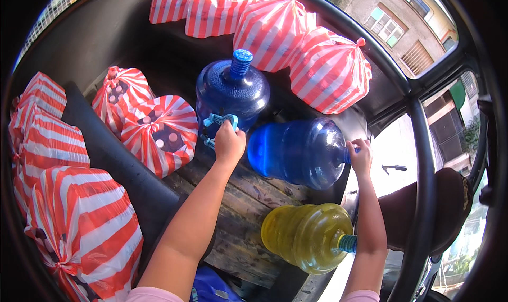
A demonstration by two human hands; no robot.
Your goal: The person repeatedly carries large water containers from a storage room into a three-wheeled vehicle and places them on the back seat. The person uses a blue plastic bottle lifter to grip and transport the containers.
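Observation:
A blue water jug [296,151] lies on its side in the middle of a vehicle's slatted floor, its neck pointing right. My right hand [361,156] is closed around that neck, partly hiding it. My left hand [230,143] grips a light-blue plastic jug handle [221,120], held in front of an upright dark-blue water jug [231,90]; whether the handle touches that jug, I cannot tell. Nearer me, a yellowish water jug [307,236] also rests on its side, with its blue-ridged neck beside my right forearm.
Red-and-white striped bags [330,72] line the far bench. Two tied bags [159,135] sit left of the upright jug, and several more [95,222] fill the left side. A black post [423,180] and a dark rounded seat [410,209] stand at right. Blue fabric [214,286] shows below.

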